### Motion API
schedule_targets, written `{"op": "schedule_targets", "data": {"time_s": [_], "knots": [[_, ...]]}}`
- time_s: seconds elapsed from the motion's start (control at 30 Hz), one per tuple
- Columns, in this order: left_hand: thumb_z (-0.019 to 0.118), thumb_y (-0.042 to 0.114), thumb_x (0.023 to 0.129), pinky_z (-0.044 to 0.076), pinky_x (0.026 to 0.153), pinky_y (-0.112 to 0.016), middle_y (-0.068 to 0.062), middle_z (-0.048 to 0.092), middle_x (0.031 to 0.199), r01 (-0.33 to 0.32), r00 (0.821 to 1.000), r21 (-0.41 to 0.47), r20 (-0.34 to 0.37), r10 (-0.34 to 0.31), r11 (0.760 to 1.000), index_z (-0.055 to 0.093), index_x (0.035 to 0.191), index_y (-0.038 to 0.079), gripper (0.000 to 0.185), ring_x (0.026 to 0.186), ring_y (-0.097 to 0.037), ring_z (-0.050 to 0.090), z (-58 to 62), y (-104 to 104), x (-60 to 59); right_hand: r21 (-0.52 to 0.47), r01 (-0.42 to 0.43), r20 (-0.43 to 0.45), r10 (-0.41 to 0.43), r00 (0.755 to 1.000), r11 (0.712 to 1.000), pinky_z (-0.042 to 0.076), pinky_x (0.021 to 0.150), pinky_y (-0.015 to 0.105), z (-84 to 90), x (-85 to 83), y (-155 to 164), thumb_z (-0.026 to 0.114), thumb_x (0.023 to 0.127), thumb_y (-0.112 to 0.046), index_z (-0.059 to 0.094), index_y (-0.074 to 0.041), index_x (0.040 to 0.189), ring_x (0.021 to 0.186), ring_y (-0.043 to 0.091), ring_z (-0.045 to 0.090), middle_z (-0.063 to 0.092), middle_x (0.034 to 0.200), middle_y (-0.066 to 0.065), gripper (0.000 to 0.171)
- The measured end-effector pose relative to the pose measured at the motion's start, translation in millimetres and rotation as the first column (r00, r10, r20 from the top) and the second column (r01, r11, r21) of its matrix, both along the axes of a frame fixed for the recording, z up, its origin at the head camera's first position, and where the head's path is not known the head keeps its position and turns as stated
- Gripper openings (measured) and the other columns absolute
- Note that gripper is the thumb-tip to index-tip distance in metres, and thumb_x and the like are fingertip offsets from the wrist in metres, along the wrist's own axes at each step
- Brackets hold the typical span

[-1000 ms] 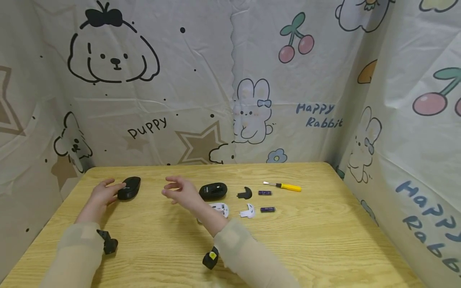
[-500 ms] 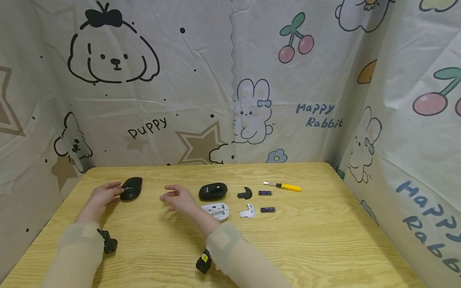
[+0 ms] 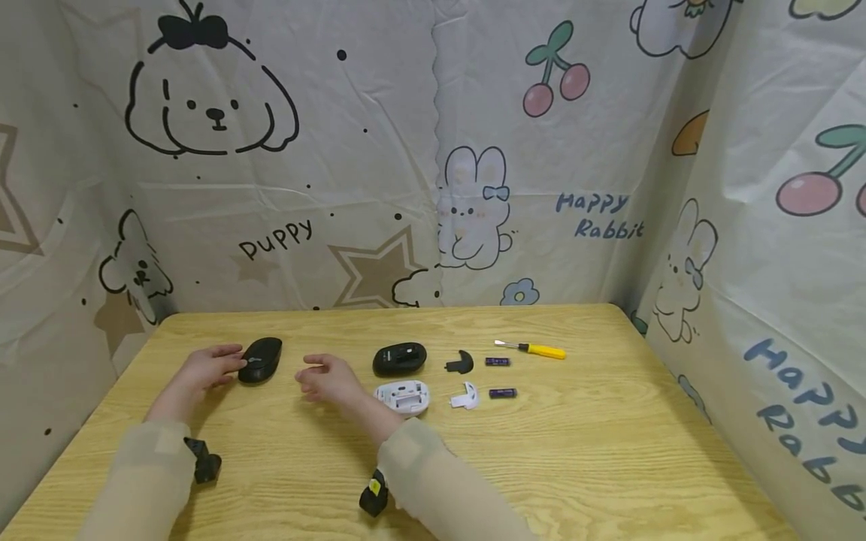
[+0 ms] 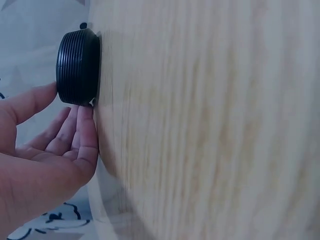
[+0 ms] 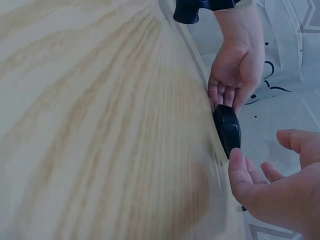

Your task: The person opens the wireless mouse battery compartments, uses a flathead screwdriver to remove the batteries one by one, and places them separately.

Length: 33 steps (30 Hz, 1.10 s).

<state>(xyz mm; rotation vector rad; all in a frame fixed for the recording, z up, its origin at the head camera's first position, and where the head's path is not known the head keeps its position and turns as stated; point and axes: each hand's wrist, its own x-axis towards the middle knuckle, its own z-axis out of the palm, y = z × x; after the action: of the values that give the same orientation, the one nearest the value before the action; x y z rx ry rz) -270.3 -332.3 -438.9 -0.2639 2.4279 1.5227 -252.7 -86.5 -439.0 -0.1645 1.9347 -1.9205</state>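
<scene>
A black computer mouse [image 3: 261, 361] lies right side up at the table's left. My left hand [image 3: 204, 370] is beside it, fingertips at its left edge; the left wrist view shows the thumb and fairly straight fingers against the ribbed side of the mouse [image 4: 77, 67]. To the right of that mouse my right hand [image 3: 331, 382] hovers with loosely bent fingers, holding nothing. Just beyond it, a second black mouse [image 3: 399, 360] rests belly up, its battery bay uncovered. Nearer sits a white mouse [image 3: 406, 397], also belly up with its bay bare.
A black battery cover [image 3: 462, 363] and a white battery cover [image 3: 466, 396] lie right of the upturned mice. Two purple batteries, one behind [image 3: 497, 362] and one in front [image 3: 503, 393], come after them. A yellow-handled screwdriver [image 3: 541, 351] lies behind. Patterned cloth walls surround the table.
The leftmost black mouse has slid right and a little nearer, with my left hand following against it. My right hand has shifted slightly left and nearer, uncovering more of the white mouse.
</scene>
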Motion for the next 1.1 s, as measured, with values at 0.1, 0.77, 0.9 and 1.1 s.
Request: {"op": "schedule_targets", "data": {"time_s": [0.1,0.77,0.9,1.1], "knots": [[0.053,0.015,0.096,0.052,0.076,-0.02,-0.031,0.022,0.147,0.029,1.0,0.014,0.008,-0.029,0.999,0.022,0.143,-0.013,0.063,0.08,0.014,0.047,3.0,5.8,2.0,0.003,0.01,0.02,-0.01,1.0,1.0,0.058,0.073,0.036,-1.0,0.8,-3.2,0.066,0.087,-0.009,0.054,-0.001,0.127,0.079,0.023,0.064,0.064,0.091,0.003,0.042],[0.067,0.018,0.088,0.053,0.078,-0.027,-0.031,0.037,0.142,0.123,0.991,0.001,0.053,-0.123,0.992,0.031,0.14,-0.011,0.07,0.096,-0.006,0.057,2.0,26.2,21.4,0.059,0.025,0.013,-0.025,1.0,0.998,0.058,0.071,0.032,-10.3,2.9,-5.2,0.065,0.086,-0.002,0.055,0.002,0.127,0.086,0.022,0.065,0.065,0.104,0.009,0.042],[0.068,0.023,0.087,0.052,0.077,-0.027,-0.028,0.042,0.139,0.139,0.989,-0.024,0.062,-0.137,0.99,0.034,0.14,-0.009,0.071,0.098,-0.01,0.057,1.0,27.9,24.8,0.057,0.013,0.02,-0.014,1.0,0.998,0.058,0.073,0.033,-11.2,3.4,-2.9,0.066,0.084,0.0,0.056,0.002,0.126,0.088,0.021,0.066,0.064,0.111,0.012,0.043],[0.068,0.023,0.087,0.051,0.074,-0.027,-0.029,0.046,0.135,0.159,0.986,-0.031,0.059,-0.157,0.987,0.036,0.138,-0.011,0.069,0.096,-0.012,0.057,-0.4,31.7,30.9,0.044,-0.021,0.022,0.02,1.0,0.999,0.058,0.076,0.035,-13.9,6.1,-1.5,0.064,0.086,0.0,0.055,0.004,0.126,0.093,0.02,0.065,0.063,0.117,0.014,0.041]]}}
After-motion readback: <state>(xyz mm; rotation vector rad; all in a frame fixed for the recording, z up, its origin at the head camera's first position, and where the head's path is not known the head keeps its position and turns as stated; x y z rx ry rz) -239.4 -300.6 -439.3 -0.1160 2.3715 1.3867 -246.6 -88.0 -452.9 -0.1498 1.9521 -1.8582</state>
